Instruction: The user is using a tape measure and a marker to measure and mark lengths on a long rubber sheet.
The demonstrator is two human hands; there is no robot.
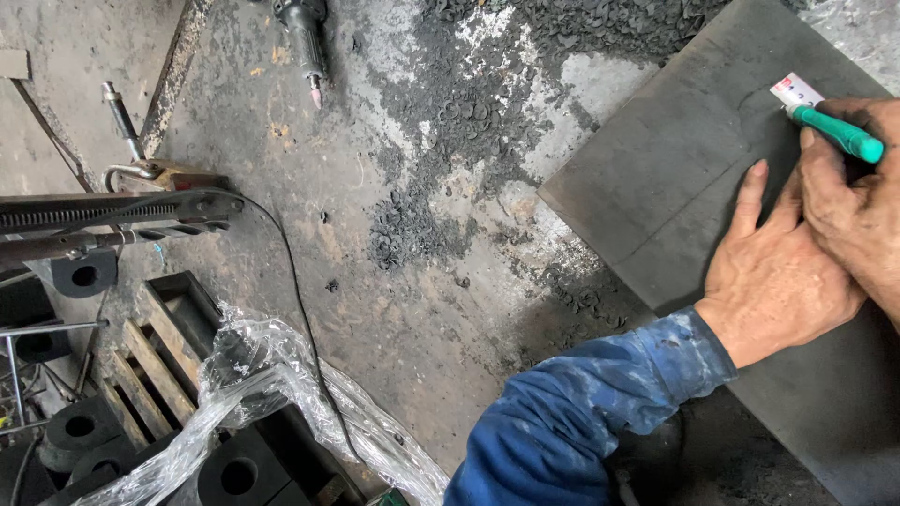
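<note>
One green marker (839,132) sits at 2 o'clock, clamped in the right hand (858,211), tip on one grey sheet (675,169). Left hand (773,272) lies flat and open on it, holding nothing. Bare grimy floor (412,328) spreads toward 9 o'clock, past the sheet's left edge.

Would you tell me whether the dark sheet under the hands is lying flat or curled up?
Flat: the dark sheet lies spread on the floor, its edges straight, the left hand pressed on it.

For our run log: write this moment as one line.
left hand: flat on dark sheet | right hand: holding green marker
</note>
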